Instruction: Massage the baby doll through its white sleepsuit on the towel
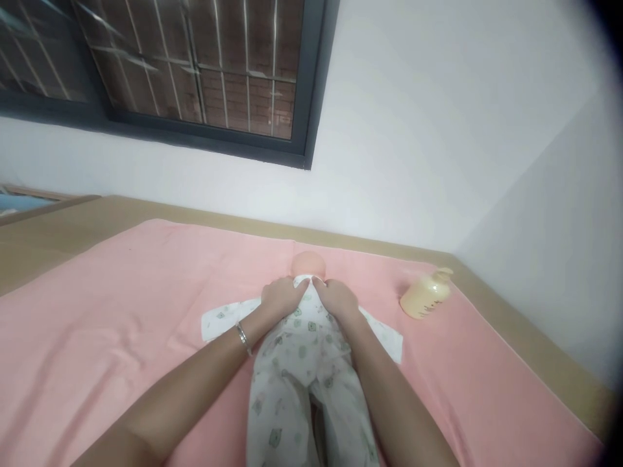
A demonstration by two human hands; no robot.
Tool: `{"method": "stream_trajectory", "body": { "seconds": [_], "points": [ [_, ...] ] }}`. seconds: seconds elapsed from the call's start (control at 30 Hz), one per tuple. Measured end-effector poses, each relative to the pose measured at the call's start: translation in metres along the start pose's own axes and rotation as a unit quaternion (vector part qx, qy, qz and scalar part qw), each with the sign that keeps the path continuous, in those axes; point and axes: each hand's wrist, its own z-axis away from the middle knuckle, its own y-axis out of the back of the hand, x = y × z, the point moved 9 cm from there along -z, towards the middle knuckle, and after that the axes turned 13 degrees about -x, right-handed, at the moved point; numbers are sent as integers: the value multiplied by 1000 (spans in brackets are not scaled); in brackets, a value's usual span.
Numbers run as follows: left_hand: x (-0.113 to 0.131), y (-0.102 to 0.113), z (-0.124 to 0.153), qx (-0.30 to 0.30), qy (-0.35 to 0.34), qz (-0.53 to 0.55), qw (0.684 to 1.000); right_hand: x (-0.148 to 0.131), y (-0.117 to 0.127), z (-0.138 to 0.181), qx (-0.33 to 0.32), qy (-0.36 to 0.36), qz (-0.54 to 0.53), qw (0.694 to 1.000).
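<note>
A baby doll [311, 337] in white clothes with a green print lies on a pink cloth. Its bald head [308, 264] points toward the wall, its sleeves are spread to both sides and its legs reach toward me. No facial features show from here. My left hand [285, 295] grips the doll's left-hand side in view, near the neck, thumb on the collar. On the other side my right hand [338, 298] mirrors it, its thumb tip close to the other thumb. The other fingers of both hands are partly hidden around the doll's shoulders.
The pink cloth [146, 279] covers most of a tan surface [131, 209] that meets a white wall [389, 130]. A pale yellow pump bottle [424, 296] is on the cloth to the right. A dark-framed window [307, 123] with bars is above at left.
</note>
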Motion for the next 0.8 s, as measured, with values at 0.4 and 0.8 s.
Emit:
{"method": "stream_trajectory", "body": {
  "seconds": [0.4, 0.8],
  "points": [
    [-2, 0, 0, 10, -3, 19, 1000, -1, 2, 4, 1, 3, -18, 1000],
    [0, 2, 2, -3, -8, 21, 1000, -8, 10, 19, -32, 6, -24, 999]
  ]
}}
